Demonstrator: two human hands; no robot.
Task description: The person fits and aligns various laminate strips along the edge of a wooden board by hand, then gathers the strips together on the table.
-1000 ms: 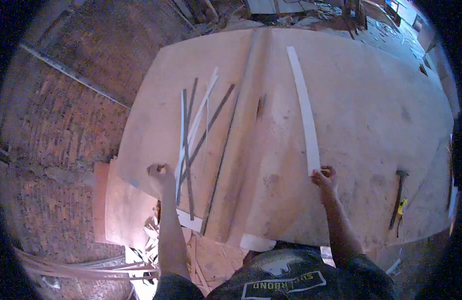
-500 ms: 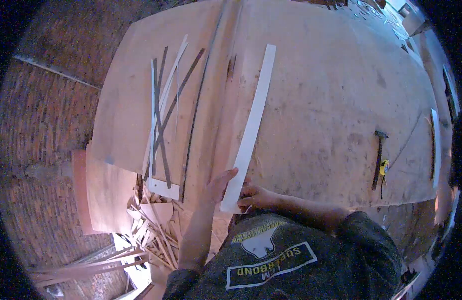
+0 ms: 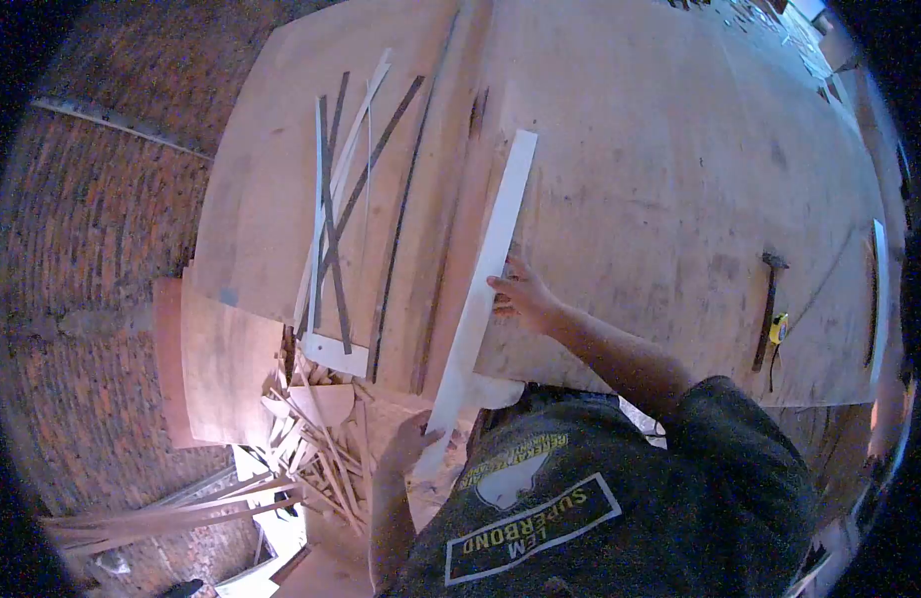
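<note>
A long, flat white strip [image 3: 497,234] slants across the near edge of the wooden work table, its lower end hanging past that edge in front of my body. My left hand [image 3: 408,444] is closed round the strip's left edge close to the lower end, thumb over the top. Farther up, my right hand [image 3: 518,294] grips the right edge near the middle, with some fingers hidden under it. Beneath the strip by my shirt, a pale rounded piece [image 3: 498,391] shows at the table's edge.
Several thin dark and white strips [image 3: 338,214] lie crossed on the table's left part. A hammer [image 3: 767,309] and a yellow tape measure [image 3: 779,327] lie on the right. Wood offcuts [image 3: 316,429] are heaped below the table's left front edge.
The white strip has come down toward my body. My left hand has moved down with its lower end, while my right hand has shifted up to the strip's middle.
</note>
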